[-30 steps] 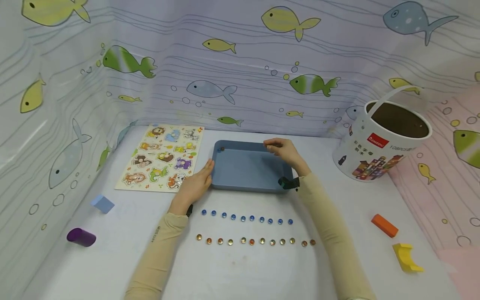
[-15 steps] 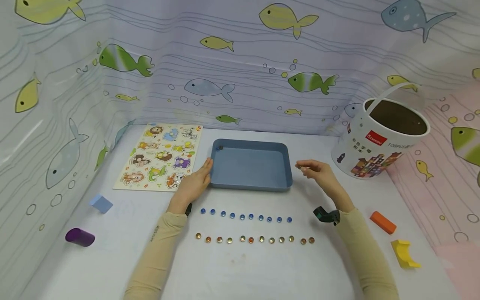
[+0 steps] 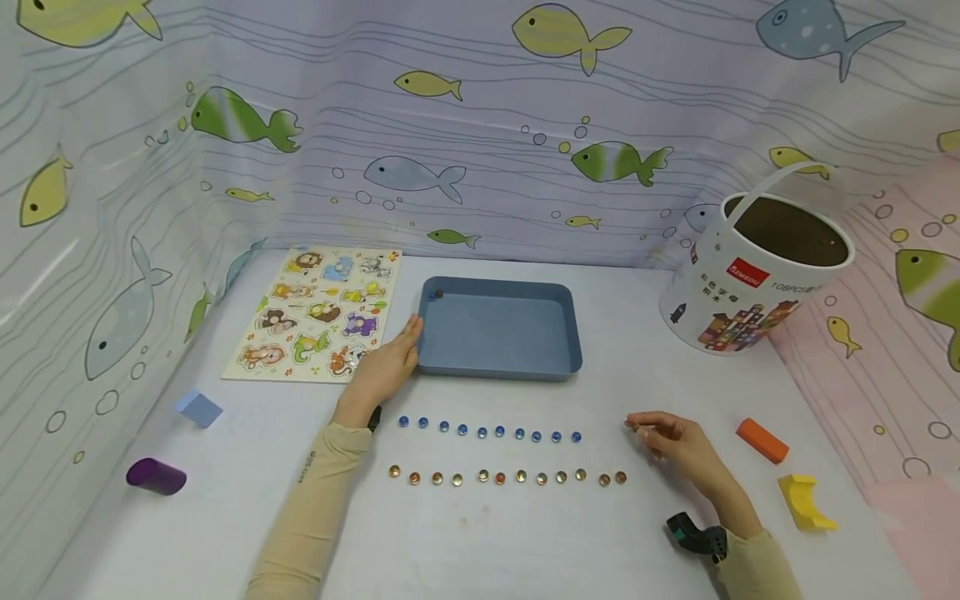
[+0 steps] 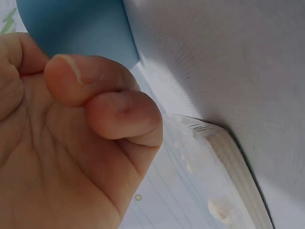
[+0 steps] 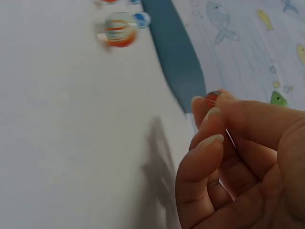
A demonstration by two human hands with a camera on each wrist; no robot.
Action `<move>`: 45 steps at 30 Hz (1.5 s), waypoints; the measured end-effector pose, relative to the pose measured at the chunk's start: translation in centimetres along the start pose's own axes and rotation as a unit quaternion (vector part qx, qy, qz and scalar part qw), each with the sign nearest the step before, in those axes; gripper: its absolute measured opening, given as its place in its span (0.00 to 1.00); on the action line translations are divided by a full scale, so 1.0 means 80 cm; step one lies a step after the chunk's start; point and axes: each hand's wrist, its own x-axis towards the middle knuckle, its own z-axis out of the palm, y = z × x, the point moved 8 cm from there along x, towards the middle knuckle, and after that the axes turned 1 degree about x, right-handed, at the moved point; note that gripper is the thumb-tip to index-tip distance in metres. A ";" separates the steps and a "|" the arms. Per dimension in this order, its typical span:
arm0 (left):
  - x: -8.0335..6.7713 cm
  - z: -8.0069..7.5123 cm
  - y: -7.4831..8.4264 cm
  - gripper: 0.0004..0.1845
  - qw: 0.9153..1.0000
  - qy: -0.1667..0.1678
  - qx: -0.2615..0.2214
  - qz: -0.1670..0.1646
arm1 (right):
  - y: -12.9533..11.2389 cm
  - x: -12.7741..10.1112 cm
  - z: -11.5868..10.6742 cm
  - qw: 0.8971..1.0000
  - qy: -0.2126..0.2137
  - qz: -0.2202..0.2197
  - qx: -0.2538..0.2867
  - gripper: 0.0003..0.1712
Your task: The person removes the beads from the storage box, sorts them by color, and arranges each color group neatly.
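Note:
My left hand [image 3: 384, 368] touches the left wall of a shallow blue-grey tray [image 3: 498, 373]. In the left wrist view two fingers [image 4: 126, 114] bend toward the palm beside the tray's wall [image 4: 90, 28]. Between right thumb and fingertips I pinch a small red-streaked glass marble [image 5: 213, 98]; my right hand [image 3: 678, 446] is raised over the table, right of two marble rows. The upper row has several blue marbles [image 3: 500, 431], the lower one several amber and orange marbles [image 3: 500, 477]. In the tray's far left corner lie a blue marble [image 3: 432, 296] and a brownish marble [image 3: 439, 293].
An animal puzzle board [image 3: 315, 315] lies left of the tray. At left are a light blue block [image 3: 199, 409] and a purple cylinder [image 3: 156, 476]. A white bucket [image 3: 738, 283] stands at back right, with an orange block [image 3: 762, 441] and a yellow arch block [image 3: 806, 503] nearer.
My right hand has moved from above the tray's right side out to the right and down toward me, pinching a marble. My left hand has stayed at the tray.

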 end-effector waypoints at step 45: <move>0.002 -0.003 0.001 0.29 1.000 0.022 0.003 0.007 | -0.210 0.177 0.039 0.982 -0.080 -0.162 -0.048 0.20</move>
